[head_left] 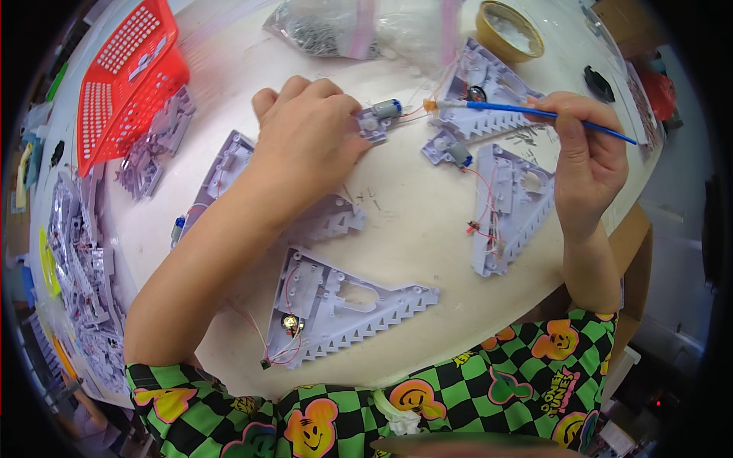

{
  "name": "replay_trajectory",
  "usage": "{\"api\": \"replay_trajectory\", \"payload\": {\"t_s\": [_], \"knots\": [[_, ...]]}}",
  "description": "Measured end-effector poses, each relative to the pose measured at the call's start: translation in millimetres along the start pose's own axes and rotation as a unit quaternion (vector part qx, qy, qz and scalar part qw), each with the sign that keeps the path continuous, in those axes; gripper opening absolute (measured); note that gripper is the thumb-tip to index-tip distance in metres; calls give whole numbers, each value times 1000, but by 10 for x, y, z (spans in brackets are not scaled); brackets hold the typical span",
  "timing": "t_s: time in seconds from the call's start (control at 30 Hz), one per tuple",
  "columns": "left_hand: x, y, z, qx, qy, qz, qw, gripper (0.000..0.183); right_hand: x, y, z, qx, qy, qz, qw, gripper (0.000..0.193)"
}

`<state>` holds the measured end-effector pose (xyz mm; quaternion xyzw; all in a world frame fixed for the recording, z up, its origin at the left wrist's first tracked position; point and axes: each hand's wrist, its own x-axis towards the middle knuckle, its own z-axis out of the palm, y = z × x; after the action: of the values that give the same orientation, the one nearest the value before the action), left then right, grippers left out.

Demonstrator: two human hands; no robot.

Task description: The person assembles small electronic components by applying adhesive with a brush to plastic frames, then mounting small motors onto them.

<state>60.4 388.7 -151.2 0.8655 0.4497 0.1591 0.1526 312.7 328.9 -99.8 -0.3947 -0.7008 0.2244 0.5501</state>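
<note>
My left hand (309,145) reaches over the table, its fingers closed on a small grey motor (388,108) seated in a pale plastic mount. Thin wires run from that motor toward a toothed plastic shell (489,84) at the far right. Between the fingers of my right hand (588,156) is a slim blue brush (500,108), held level, its bristle tip pointing left toward the motor. Another motor (460,155) lies below the brush, wired to a second shell (513,206). A third shell (343,305) rests close to me; my left arm partly covers one more (229,160).
A red perforated basket (130,84) leans at the far left, beside loose plastic pieces (160,141). More parts are heaped (80,259) along the left edge. At the back are clear bags of small metal pieces (321,30) and a yellow bowl (510,30) holding whitish material. Screws (527,137) lie scattered.
</note>
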Motion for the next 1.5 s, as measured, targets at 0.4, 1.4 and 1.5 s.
{"api": "replay_trajectory", "payload": {"t_s": [0.4,1.4,1.5], "knots": [[110,514,282,22,-48,66,996,38,79,95,-438,61,72,-54,994,14],[291,616,-40,-18,-69,125,990,48,62,-158,-784,43,-18,2,999,12],[201,584,-121,24,-63,119,991,44,156,-79,-788,51,1,-47,998,12]]}}
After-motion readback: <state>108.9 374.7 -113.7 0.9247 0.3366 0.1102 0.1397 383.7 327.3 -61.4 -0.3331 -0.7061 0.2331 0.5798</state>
